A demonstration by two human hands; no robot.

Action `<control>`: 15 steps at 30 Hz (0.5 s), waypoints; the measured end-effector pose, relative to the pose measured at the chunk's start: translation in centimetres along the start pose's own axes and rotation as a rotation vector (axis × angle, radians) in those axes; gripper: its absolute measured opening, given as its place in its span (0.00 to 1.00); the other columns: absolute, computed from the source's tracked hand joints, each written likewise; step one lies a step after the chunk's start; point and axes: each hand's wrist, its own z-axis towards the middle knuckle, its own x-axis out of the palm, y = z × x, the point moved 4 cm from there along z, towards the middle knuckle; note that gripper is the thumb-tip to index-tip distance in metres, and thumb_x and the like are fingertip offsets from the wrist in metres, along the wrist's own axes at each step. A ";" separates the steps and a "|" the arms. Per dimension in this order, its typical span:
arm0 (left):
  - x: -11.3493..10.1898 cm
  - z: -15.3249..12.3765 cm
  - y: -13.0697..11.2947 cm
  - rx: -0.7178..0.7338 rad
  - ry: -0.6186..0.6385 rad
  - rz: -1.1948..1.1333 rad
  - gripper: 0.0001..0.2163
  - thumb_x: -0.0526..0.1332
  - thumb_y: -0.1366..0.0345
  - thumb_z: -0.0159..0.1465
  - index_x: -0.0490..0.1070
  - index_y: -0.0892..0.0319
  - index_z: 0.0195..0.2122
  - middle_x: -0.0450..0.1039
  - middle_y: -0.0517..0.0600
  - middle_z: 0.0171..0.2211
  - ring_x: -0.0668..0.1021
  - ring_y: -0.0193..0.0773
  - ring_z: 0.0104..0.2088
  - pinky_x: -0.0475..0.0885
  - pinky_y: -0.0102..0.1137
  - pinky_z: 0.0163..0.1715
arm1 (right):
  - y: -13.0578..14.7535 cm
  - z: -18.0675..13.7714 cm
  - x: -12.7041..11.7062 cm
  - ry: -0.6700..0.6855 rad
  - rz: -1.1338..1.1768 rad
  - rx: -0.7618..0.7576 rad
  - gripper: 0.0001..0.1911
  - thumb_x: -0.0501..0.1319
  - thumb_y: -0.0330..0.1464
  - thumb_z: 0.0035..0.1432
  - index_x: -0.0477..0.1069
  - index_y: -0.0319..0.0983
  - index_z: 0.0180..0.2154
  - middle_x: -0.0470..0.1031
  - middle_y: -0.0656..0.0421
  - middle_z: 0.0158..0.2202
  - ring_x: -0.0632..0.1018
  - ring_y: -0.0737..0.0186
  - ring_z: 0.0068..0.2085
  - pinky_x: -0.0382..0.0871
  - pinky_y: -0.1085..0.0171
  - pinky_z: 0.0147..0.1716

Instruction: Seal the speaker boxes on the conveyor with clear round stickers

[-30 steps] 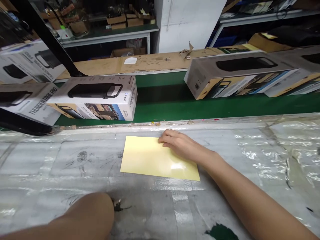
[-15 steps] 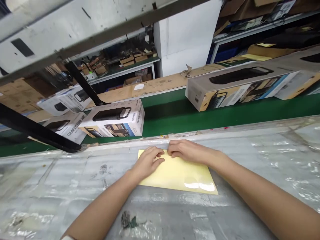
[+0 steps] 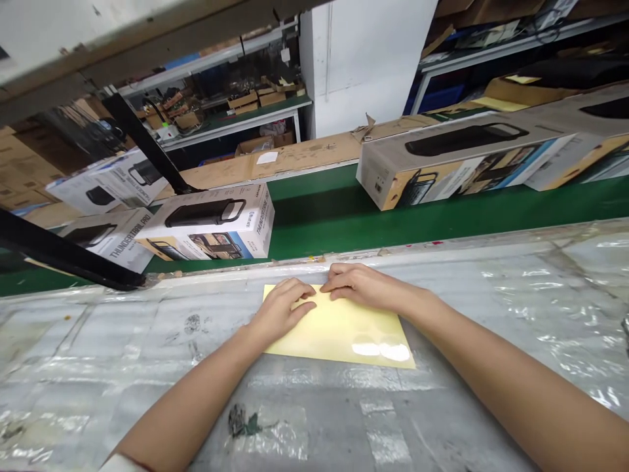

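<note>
A glossy pale yellow sheet [image 3: 339,334] lies flat on the plastic-covered table [image 3: 314,419] in front of me. My left hand [image 3: 284,308] rests on its far left part, fingers bent and the thumb held apart from them. Near the middle of the sheet's far edge, my right hand [image 3: 361,285] has its fingers curled together with the tips down at the paper. Anything pinched between those fingertips is too small or hidden to make out. The two hands almost meet at the fingertips.
Beyond the table runs a green strip [image 3: 314,223] bearing a printed THUNDERTRAIL PRO box [image 3: 211,219] and, to the right, a long grey box [image 3: 442,157]. More boxes stand at left. A black post [image 3: 69,252] and an overhead beam [image 3: 147,46] frame the left side.
The whole view has shifted slightly, so boxes, sheet and hands sit a bit further left and higher. Both hands keep nearly the same pose on the yellow sheet.
</note>
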 end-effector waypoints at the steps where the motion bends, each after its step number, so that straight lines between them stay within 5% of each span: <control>1: 0.0 0.0 0.1 -0.008 -0.001 -0.003 0.05 0.61 0.62 0.71 0.74 0.55 0.45 0.76 0.50 0.40 0.77 0.41 0.42 0.72 0.35 0.46 | -0.1 -0.1 0.0 -0.018 0.014 -0.010 0.12 0.58 0.31 0.68 0.81 0.41 0.40 0.75 0.55 0.39 0.77 0.56 0.40 0.69 0.60 0.42; 5: 0.0 -0.1 0.1 0.004 -0.002 -0.014 0.05 0.61 0.63 0.70 0.74 0.56 0.45 0.76 0.50 0.40 0.77 0.40 0.42 0.72 0.34 0.45 | -0.5 -0.5 -0.1 -0.060 0.062 -0.024 0.12 0.58 0.31 0.68 0.80 0.41 0.34 0.75 0.55 0.38 0.78 0.57 0.39 0.70 0.59 0.43; 10: 0.0 0.2 -0.1 0.002 0.017 -0.016 0.05 0.61 0.63 0.70 0.74 0.56 0.44 0.75 0.50 0.40 0.77 0.40 0.42 0.72 0.34 0.45 | -0.1 -0.6 -0.3 -0.054 -0.008 0.038 0.11 0.57 0.29 0.68 0.79 0.41 0.44 0.76 0.54 0.45 0.78 0.54 0.46 0.69 0.58 0.47; 15: -0.1 0.2 0.4 -0.030 0.030 0.006 0.06 0.60 0.62 0.70 0.74 0.56 0.43 0.76 0.50 0.40 0.77 0.40 0.41 0.73 0.34 0.44 | -0.4 0.1 0.3 -0.029 -0.094 -0.030 0.12 0.57 0.26 0.69 0.80 0.40 0.40 0.76 0.54 0.41 0.78 0.55 0.41 0.70 0.59 0.43</control>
